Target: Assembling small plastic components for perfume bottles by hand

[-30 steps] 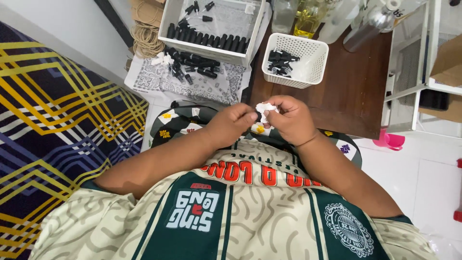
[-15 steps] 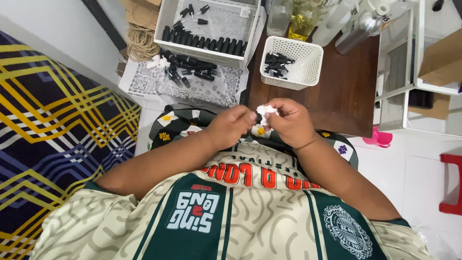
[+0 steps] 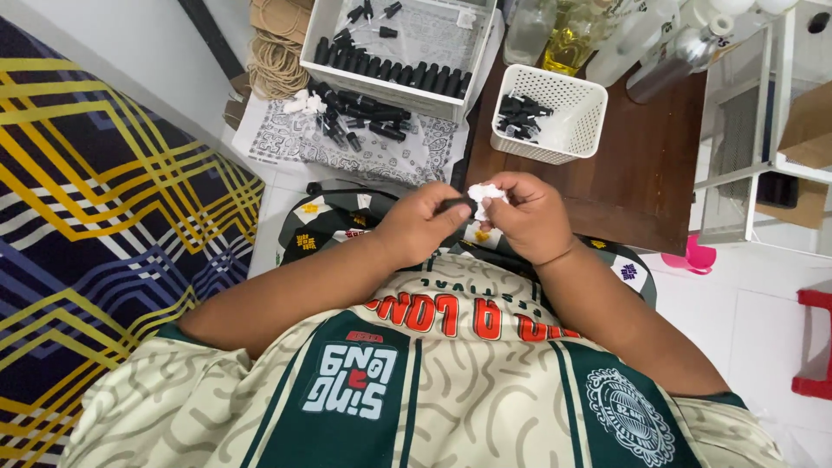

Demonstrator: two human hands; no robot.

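Hands together above lap. I see left hand (image 3: 422, 227) pinching small black cap (image 3: 457, 204); right hand (image 3: 526, 217) fingers pinching white wad (image 3: 485, 194). I advise: steady cap, wipe gently, firm grip.

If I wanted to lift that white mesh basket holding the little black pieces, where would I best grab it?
Probably by the rim of the white basket, coming straight down from above. It sits upright and open-topped on the brown table, the black pieces heaped toward one side; the near and right edges look free, while bottles crowd its far side.

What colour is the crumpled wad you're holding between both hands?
White: the crumpled wad shows best in the head view.
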